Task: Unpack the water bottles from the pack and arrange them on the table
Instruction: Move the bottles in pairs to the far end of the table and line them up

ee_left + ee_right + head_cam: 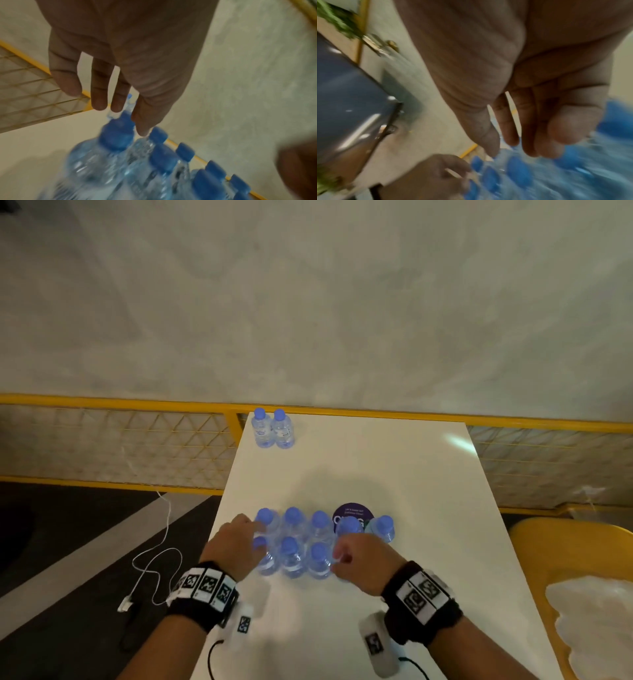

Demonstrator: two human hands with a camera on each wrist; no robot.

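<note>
Blue-capped bottles [294, 542], crowded between a relaxed, empty left hand [233, 546] and a curled right hand [363, 559] of unclear grip, could be toppled if knocked.

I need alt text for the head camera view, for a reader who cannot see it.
Two hands, left hand and right hand, reach a cluster of blue-capped water bottles on a white table. Two more bottles stand at its far edge.

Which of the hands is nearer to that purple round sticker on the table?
Right. The right hand sits just in front of the purple sticker; the left hand is at the bottle cluster's far left side.
</note>
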